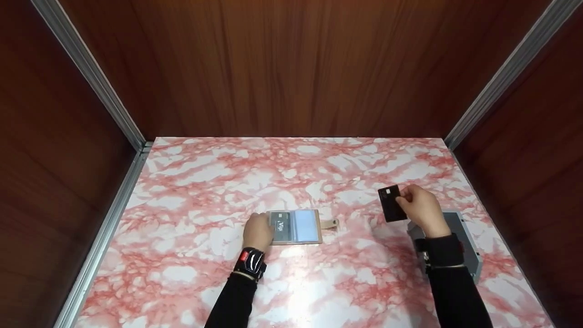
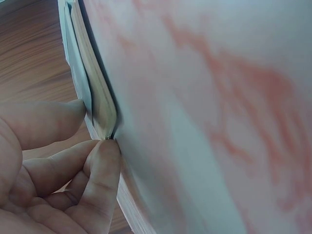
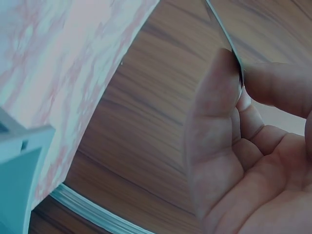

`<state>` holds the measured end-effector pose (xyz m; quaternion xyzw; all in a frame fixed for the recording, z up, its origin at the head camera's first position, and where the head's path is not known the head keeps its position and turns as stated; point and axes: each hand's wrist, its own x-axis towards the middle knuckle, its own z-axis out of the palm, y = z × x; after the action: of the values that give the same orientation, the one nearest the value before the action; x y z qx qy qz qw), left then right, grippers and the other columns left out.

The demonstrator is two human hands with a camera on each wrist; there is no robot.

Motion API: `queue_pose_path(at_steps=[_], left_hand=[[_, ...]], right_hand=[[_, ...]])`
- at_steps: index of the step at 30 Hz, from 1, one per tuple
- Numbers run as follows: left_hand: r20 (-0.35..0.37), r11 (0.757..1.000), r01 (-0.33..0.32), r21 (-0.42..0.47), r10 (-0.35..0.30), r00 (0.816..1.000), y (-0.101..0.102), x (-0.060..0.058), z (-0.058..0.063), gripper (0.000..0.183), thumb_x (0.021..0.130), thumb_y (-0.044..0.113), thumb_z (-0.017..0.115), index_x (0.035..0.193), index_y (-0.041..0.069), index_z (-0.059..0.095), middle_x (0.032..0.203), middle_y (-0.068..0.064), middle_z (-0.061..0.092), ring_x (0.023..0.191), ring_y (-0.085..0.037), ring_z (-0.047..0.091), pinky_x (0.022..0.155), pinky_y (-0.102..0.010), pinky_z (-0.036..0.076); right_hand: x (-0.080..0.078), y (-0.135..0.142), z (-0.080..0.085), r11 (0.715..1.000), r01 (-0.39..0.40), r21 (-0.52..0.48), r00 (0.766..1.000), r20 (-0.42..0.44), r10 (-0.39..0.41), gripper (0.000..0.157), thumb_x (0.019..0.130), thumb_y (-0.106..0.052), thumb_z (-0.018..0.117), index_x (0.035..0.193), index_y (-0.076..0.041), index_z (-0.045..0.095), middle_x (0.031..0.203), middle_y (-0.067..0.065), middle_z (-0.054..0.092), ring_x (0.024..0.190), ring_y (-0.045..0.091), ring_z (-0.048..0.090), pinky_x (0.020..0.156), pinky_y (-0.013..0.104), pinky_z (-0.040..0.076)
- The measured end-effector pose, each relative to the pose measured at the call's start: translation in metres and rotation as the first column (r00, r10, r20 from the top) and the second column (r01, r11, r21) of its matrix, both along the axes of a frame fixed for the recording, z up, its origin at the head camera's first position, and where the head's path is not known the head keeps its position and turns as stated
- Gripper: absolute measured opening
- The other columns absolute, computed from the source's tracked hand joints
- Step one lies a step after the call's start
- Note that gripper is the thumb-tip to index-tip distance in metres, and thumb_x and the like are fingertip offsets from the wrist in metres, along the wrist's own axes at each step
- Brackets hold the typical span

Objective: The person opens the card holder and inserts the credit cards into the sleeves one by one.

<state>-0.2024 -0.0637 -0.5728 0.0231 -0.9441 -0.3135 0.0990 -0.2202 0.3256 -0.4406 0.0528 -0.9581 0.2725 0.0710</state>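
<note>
Right grip [image 1: 421, 207] pinching black card [image 1: 393, 206], chip [image 1: 388, 192] head-view only, left grip [image 1: 258, 231] pinching cardholder [image 1: 306, 226]

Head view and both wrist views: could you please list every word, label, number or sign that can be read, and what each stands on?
"Vip": on the grey card in the left side of the open card holder.
Black card in the right hand: faint marks, too small to read.
Red label on the left wristband: too blurred to read.
Wrist views: no readable text.
</note>
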Motion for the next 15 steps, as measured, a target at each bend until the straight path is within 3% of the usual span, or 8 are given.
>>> queue_pose_path(at_steps=[6, 15], left_hand=[[0.007, 1.000, 0.003, -0.003, -0.003, 1.000, 0.000, 0.000, 0.000, 0.012, 0.077, 0.002, 0.072, 0.086, -0.004, 0.069, 0.078, -0.014, 0.062, 0.076, -0.034, 0.061, 0.074, -0.048, 0.049], [-0.007, 1.000, 0.007, -0.019, -0.007, 1.000, 0.000, 0.000, 0.001, 0.011, 0.076, 0.001, 0.071, 0.084, -0.005, 0.068, 0.077, -0.015, 0.060, 0.074, -0.035, 0.060, 0.072, -0.048, 0.049]], right_hand=[[0.000, -0.009, -0.006, 0.999, -0.011, -0.032, 1.000, 0.028, 0.012, 0.013, 0.095, -0.010, 0.062, 0.099, 0.003, 0.060, 0.083, 0.015, 0.061, 0.071, 0.028, 0.056, 0.068, 0.042, 0.042], [-0.004, -0.022, -0.014, 0.999, -0.012, -0.048, 1.000, -0.008, 0.012, 0.010, 0.093, -0.009, 0.066, 0.093, 0.000, 0.062, 0.077, 0.009, 0.059, 0.070, 0.026, 0.055, 0.068, 0.041, 0.041]])
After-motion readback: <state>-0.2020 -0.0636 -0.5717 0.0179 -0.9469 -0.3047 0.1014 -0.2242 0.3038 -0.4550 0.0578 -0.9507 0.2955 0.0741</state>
